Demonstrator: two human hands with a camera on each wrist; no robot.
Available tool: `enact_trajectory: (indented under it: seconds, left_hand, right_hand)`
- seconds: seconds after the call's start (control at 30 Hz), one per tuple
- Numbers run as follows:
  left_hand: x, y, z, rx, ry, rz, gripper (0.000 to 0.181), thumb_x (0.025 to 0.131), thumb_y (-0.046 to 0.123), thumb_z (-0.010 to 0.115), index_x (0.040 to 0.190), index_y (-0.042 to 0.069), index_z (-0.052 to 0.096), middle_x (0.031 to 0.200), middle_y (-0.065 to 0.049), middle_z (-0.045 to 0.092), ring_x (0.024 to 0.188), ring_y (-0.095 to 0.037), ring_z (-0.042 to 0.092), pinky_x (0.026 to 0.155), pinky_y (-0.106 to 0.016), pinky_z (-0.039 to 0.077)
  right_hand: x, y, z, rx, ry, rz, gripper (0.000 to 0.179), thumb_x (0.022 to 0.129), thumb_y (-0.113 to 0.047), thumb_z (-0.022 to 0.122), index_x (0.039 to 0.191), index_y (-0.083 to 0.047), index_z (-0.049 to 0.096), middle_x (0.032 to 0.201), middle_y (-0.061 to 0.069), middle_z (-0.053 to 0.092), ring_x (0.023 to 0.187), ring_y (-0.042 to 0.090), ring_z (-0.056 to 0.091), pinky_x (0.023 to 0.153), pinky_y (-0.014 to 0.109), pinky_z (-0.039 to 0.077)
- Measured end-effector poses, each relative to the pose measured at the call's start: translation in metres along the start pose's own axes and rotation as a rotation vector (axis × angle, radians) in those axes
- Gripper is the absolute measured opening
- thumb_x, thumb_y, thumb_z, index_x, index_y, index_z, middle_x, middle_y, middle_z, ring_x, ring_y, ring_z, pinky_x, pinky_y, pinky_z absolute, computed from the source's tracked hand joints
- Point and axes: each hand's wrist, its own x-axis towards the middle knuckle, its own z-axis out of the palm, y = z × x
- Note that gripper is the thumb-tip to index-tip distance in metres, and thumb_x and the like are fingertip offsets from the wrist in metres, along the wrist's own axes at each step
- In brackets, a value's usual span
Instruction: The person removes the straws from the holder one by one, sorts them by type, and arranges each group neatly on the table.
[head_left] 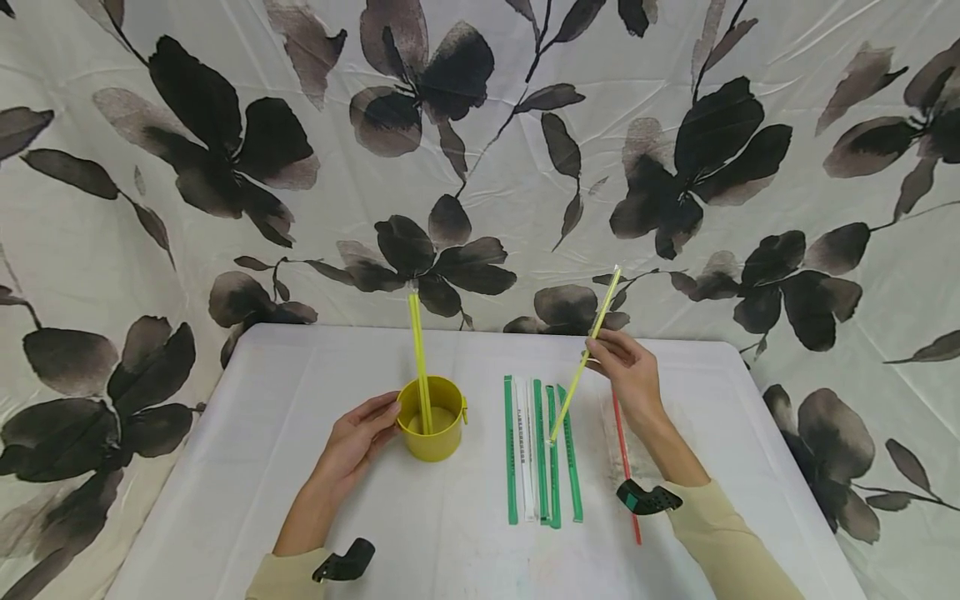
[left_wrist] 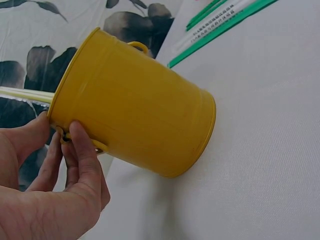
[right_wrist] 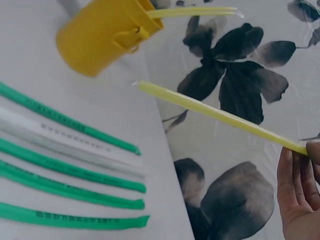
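Note:
A small yellow bucket (head_left: pixel 432 447) stands on the white table with yellow straws (head_left: pixel 419 350) upright inside it, leaning a little to the left. My left hand (head_left: pixel 347 454) grips the bucket's left side, thumb at the rim and fingers by the side loop (left_wrist: pixel 101 146). To the right, my right hand (head_left: pixel 628 379) pinches another yellow straw (head_left: pixel 572 387) near its upper end. That straw slants down to the left in a clear wrapper, its lower tip overlapping the row of green-wrapped straws (head_left: pixel 539 450) in the head view.
Beside the green ones lies a white-wrapped straw (head_left: pixel 525 450). A red straw (head_left: pixel 622 442) rests on the table below my right hand, near a crinkled clear plastic piece (head_left: pixel 647 458). Floral cloth (head_left: pixel 525 167) hangs behind the table.

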Motion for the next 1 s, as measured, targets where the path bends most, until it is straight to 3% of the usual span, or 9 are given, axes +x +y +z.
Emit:
enact_trajectory:
  seconds: [0.5,0.77,1.0]
  left_hand:
    - [0.001,-0.001,0.0,-0.011,0.004,0.002,0.049,0.103,0.012,0.066,0.147,-0.001,0.049,0.143,-0.016,0.055,0.118,-0.015,0.063,0.101,-0.026,0.054]
    - [0.002,-0.002,0.001,-0.009,0.007,0.009,0.048,0.103,0.012,0.066,0.146,-0.001,0.051,0.142,-0.016,0.055,0.117,-0.015,0.063,0.096,-0.023,0.055]
    - [0.002,-0.003,0.0,-0.003,0.01,0.011,0.049,0.102,0.013,0.067,0.146,-0.001,0.051,0.142,-0.016,0.055,0.119,-0.017,0.062,0.098,-0.024,0.055]
  right_hand:
    - [-0.021,0.024,-0.041,-0.071,0.039,0.078,0.046,0.1,-0.015,0.07,0.132,0.014,0.057,0.099,-0.006,0.073,0.09,0.008,0.071,0.087,0.026,0.06]
    - [-0.037,0.04,-0.064,-0.136,0.06,0.13,0.047,0.1,-0.02,0.07,0.133,0.012,0.058,0.106,-0.001,0.074,0.094,0.008,0.071,0.088,0.026,0.06]
    - [-0.048,0.055,-0.083,-0.217,0.085,0.168,0.049,0.101,-0.024,0.07,0.134,0.011,0.059,0.101,-0.013,0.072,0.095,0.004,0.069,0.085,0.022,0.06]
